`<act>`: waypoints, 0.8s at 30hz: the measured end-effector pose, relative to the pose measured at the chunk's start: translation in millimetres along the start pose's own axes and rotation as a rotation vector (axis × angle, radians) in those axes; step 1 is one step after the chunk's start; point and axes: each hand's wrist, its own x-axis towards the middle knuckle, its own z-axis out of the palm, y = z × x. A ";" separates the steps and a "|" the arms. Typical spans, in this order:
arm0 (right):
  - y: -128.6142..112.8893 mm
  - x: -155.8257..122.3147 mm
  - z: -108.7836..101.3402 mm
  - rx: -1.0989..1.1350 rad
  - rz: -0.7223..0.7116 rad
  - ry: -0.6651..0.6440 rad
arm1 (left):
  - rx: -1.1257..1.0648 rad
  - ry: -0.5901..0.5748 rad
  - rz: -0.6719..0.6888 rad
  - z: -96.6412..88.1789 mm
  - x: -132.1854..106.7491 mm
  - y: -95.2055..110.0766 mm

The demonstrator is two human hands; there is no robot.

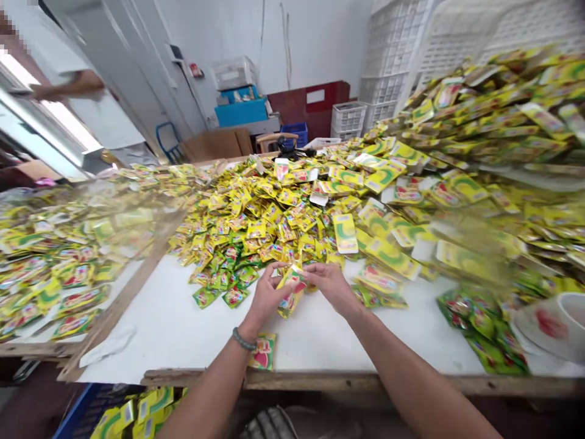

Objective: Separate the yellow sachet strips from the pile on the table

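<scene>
Over the white tabletop, my left hand [267,299] is closed around a small yellow and green printed carton [291,288] with a red fruit picture. My right hand [329,283] pinches at the upper end of that carton, fingertips together; whether the flap is open I cannot tell. Just beyond both hands lies a heap of small yellow sachets [256,213], with green sachets [235,274] at its near edge. Another printed packet [262,352] lies by my left wrist at the table's front. Flat yellow cartons [386,250] are strewn to the right of my right hand.
A tall pile of flat cartons [503,122] rises at the right. Near the right edge stand a white tub [555,323] and a bag of green sachets [487,332]. A wooden strip [123,299] divides off more packets at left. Below sits a blue crate [82,414]. A person [98,103] stands at far left.
</scene>
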 end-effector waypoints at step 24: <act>5.2 -17.6 20.8 -0.483 -0.435 -0.014 | -0.167 -0.005 -0.056 -4.0 -3.9 9.7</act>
